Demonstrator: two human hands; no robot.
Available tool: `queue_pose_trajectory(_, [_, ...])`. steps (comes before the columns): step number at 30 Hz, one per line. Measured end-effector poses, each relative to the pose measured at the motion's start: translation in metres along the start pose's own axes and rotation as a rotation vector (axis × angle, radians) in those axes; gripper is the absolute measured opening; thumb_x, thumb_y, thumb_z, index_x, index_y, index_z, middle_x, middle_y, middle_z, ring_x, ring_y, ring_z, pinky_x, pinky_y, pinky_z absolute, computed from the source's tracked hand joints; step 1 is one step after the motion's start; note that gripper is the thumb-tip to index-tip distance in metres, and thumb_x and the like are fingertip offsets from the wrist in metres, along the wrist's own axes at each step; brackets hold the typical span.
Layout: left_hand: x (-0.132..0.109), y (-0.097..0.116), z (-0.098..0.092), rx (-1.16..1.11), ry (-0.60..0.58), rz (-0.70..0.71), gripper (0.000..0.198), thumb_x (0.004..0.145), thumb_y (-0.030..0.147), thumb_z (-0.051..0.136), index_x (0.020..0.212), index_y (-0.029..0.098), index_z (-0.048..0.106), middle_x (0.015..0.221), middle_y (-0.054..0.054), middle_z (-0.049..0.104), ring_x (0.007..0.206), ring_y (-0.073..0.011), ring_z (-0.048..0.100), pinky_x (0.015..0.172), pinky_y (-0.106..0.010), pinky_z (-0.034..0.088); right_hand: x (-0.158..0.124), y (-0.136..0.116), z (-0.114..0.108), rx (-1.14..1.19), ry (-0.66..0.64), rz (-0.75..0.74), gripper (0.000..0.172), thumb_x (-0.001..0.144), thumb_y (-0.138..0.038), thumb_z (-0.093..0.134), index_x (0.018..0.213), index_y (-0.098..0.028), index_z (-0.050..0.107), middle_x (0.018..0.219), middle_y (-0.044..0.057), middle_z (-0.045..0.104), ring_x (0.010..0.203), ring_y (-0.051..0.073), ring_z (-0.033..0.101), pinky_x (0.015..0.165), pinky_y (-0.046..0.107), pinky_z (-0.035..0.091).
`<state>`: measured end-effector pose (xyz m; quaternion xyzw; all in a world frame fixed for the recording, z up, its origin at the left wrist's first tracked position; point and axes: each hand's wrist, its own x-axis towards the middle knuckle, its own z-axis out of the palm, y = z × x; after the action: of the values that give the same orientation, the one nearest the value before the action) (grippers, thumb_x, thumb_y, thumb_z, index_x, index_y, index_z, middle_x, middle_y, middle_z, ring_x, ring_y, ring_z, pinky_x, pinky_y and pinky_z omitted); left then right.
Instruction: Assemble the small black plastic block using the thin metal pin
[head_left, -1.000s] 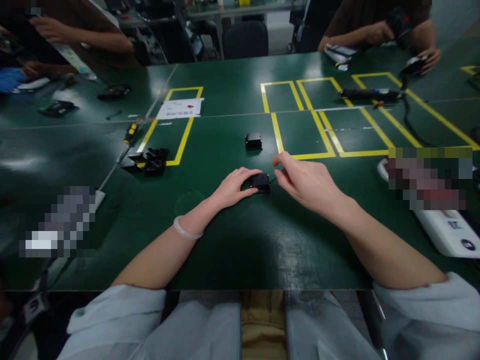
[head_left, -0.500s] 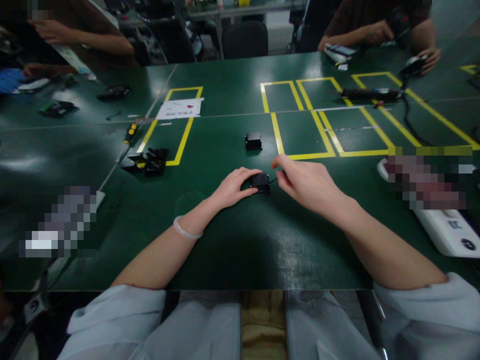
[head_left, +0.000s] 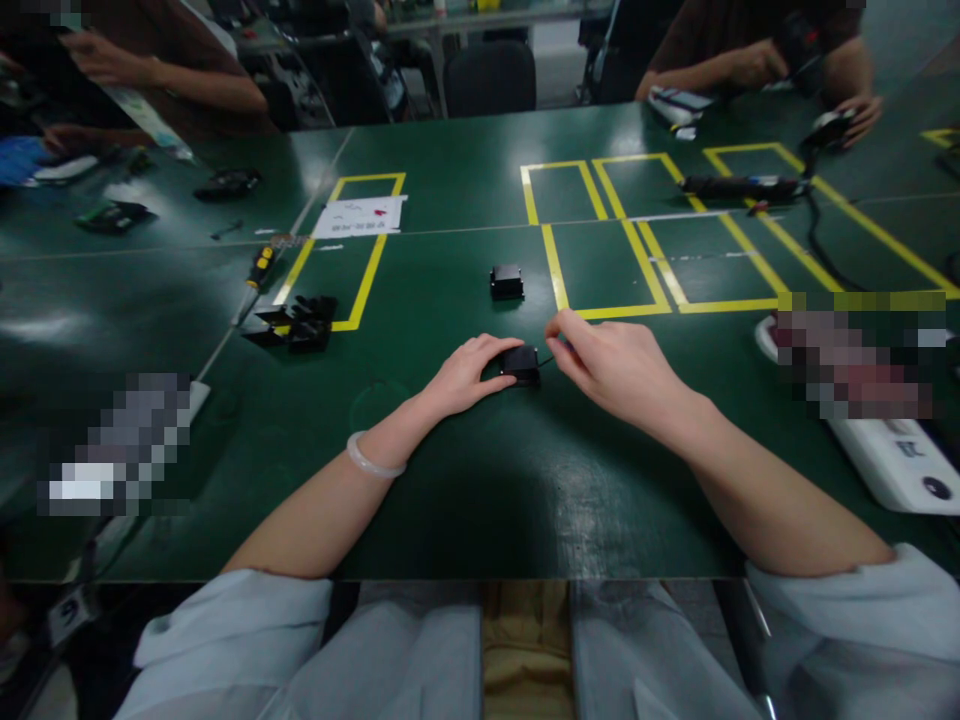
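Observation:
A small black box-shaped part (head_left: pixel 521 364) rests on the green table, gripped between the thumb and fingers of my left hand (head_left: pixel 469 375). Just to its right, my right hand (head_left: pixel 600 355) is closed in a pinch. A thin dark strand (head_left: pixel 546 360), a wire or a slim tool, runs from the part's right side to those fingertips; I cannot tell which it is. Beyond my hands stands a second small black part (head_left: pixel 507 282) of similar look, touched by neither hand.
Several black bracket-like pieces (head_left: pixel 296 323) and a yellow-black screwdriver (head_left: pixel 262 266) lie left. A paper sheet (head_left: pixel 360 216) sits among yellow tape outlines. A dark cylindrical tool with a cord (head_left: pixel 742 188) lies far right. White blurred objects flank me; co-workers sit opposite.
The fingers of my right hand have drawn closer together around the thin strand. My left hand and the black part have stayed in place.

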<state>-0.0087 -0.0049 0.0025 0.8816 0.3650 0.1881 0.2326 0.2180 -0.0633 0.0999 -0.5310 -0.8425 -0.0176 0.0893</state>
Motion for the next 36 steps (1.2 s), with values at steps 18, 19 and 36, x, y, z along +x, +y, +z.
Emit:
queue_pose_trajectory(18, [-0.0002,0.0000,0.0002,0.017,0.013,0.017,0.049,0.093,0.043,0.056,0.137,0.024,0.047,0.123,-0.007,0.057,0.113,-0.0247,0.053,0.099,-0.037,0.042,-0.0010,-0.0003,0.0030,0.135,0.042,-0.061,0.032,0.099,-0.041,0.035,0.112,-0.018,0.053,0.088,0.004,0.072,0.069,0.018,0.062,0.057,0.027,0.028])
queue_pose_trajectory(19, [-0.0002,0.0002,0.0000,0.017,0.014,0.020,0.049,0.093,0.043,0.056,0.137,0.024,0.048,0.122,-0.007,0.057,0.112,-0.0246,0.053,0.098,-0.037,0.042,-0.0011,-0.0008,0.0029,0.136,0.040,-0.068,0.031,0.099,-0.041,0.035,0.112,-0.018,0.053,0.088,0.004,0.071,0.069,0.018,0.062,0.056,0.027,0.028])
queue_pose_trajectory(36, [0.0001,0.0013,-0.0004,0.012,0.014,0.013,0.049,0.093,0.044,0.056,0.137,0.023,0.047,0.122,-0.008,0.057,0.112,-0.0251,0.053,0.099,-0.039,0.042,-0.0021,-0.0020,0.0037,0.147,0.042,-0.086,0.029,0.099,-0.039,0.035,0.109,-0.018,0.053,0.086,0.004,0.071,0.066,0.016,0.059,0.056,0.027,0.028])
